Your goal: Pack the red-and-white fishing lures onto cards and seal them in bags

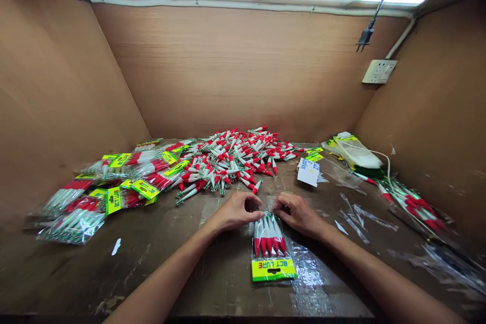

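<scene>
At the near middle of the table [218,291], six o'clock: a clear packet [269,247] lies flat, a row of red-and-white lures inside, red ends toward the person, its yellow-and-green header [273,270] nearest them.
Left grip: the left hand [241,210] curls at the packet's far end, thumb tip beside its edge; I cannot tell whether it pinches the film.
Right grip: the right hand [298,214] bends in at the same end, fingertips by the lure tails; clamped or not, I cannot tell.
Loose pile: at twelve, a heap of lures [231,159] spreads just beyond both hands, crowding the space ahead.
Filled packets: from nine to ten, yellow-labelled packets [114,200] overlap in a jumble.
White tab: at eight, a small slip [116,246] lies alone.
Card: between one and two, a handwritten white card [308,172] sits beyond the right hand.
Bags: at two, a stack of clear bags [360,153], a pale cord across it.
Right side: at three, more lures [421,207]; plastic scraps [355,216] lie between them and the right hand.
Overhead: toward one, a black plug [365,37] dangles above a wall socket [379,71].
</scene>
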The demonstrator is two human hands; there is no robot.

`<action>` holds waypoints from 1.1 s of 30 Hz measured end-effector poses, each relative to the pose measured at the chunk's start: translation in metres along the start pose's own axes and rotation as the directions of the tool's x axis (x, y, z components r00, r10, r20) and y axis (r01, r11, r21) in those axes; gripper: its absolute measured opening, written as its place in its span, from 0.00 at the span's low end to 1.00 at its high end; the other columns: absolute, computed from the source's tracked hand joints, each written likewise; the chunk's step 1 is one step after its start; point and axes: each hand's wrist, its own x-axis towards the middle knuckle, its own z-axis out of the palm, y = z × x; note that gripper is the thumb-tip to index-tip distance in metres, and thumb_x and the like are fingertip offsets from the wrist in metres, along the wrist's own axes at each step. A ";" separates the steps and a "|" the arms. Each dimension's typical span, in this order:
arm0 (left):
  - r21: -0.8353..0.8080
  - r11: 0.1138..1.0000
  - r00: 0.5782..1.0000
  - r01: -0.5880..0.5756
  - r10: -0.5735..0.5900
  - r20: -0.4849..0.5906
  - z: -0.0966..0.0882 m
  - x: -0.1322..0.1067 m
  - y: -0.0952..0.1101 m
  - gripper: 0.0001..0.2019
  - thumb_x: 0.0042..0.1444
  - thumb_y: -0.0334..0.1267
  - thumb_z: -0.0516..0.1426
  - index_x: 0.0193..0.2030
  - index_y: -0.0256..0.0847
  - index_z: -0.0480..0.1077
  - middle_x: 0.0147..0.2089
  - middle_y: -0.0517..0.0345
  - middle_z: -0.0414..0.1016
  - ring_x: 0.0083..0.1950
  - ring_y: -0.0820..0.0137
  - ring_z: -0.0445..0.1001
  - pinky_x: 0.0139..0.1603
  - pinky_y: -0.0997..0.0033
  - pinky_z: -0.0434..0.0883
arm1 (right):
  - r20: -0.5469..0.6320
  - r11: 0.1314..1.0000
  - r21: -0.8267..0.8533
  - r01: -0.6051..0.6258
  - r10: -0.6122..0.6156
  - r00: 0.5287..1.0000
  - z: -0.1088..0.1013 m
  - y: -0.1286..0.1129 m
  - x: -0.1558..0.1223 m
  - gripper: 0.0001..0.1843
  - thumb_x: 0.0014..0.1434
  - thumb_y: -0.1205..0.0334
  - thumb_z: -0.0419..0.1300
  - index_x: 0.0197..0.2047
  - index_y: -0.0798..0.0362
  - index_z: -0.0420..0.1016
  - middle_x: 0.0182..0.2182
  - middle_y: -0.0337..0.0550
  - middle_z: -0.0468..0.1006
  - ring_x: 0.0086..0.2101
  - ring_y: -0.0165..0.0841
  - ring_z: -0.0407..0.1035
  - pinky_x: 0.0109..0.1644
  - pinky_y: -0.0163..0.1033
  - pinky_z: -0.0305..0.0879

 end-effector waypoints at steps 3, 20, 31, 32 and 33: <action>0.020 1.000 1.000 -0.008 0.009 -0.028 0.007 -0.004 0.000 0.27 0.45 0.46 0.71 0.52 0.39 0.79 0.42 0.51 0.83 0.40 0.63 0.79 0.41 0.70 0.72 | -0.003 1.000 -0.009 0.011 -0.011 1.000 0.000 -0.001 -0.002 0.05 0.64 0.69 0.59 0.36 0.54 0.74 0.32 0.40 0.76 0.33 0.32 0.69 0.38 0.36 0.63; 0.472 0.767 0.882 -0.434 0.256 0.395 -0.024 -0.065 0.001 0.39 0.65 0.61 0.52 0.77 0.52 0.43 0.78 0.55 0.44 0.78 0.51 0.39 0.76 0.46 0.42 | 0.459 0.797 -0.398 0.454 -0.256 0.851 -0.046 -0.004 -0.035 0.32 0.70 0.67 0.52 0.74 0.43 0.54 0.66 0.51 0.66 0.54 0.43 0.69 0.56 0.48 0.67; 0.446 0.894 0.999 0.032 -0.046 0.021 0.000 -0.052 -0.005 0.31 0.68 0.56 0.51 0.72 0.43 0.58 0.77 0.43 0.47 0.77 0.51 0.45 0.73 0.42 0.50 | 0.153 0.970 0.039 -0.242 0.233 0.960 -0.018 -0.008 -0.013 0.18 0.68 0.50 0.57 0.49 0.51 0.83 0.44 0.49 0.82 0.44 0.42 0.75 0.50 0.44 0.68; 0.433 0.901 0.999 0.031 -0.033 -0.002 0.004 -0.048 -0.002 0.27 0.66 0.55 0.55 0.66 0.44 0.67 0.76 0.43 0.51 0.77 0.49 0.46 0.72 0.41 0.51 | 0.158 0.964 0.063 -0.259 0.247 0.956 -0.014 -0.009 -0.010 0.16 0.65 0.50 0.60 0.45 0.52 0.84 0.40 0.47 0.82 0.41 0.41 0.75 0.48 0.44 0.68; 0.401 0.916 0.999 0.020 -0.007 -0.034 0.007 -0.045 0.001 0.21 0.64 0.52 0.59 0.58 0.44 0.73 0.75 0.44 0.54 0.76 0.47 0.48 0.72 0.41 0.52 | 0.155 0.950 0.114 -0.292 0.273 0.949 -0.010 -0.010 -0.009 0.15 0.62 0.51 0.63 0.41 0.53 0.84 0.38 0.46 0.82 0.39 0.40 0.74 0.46 0.43 0.67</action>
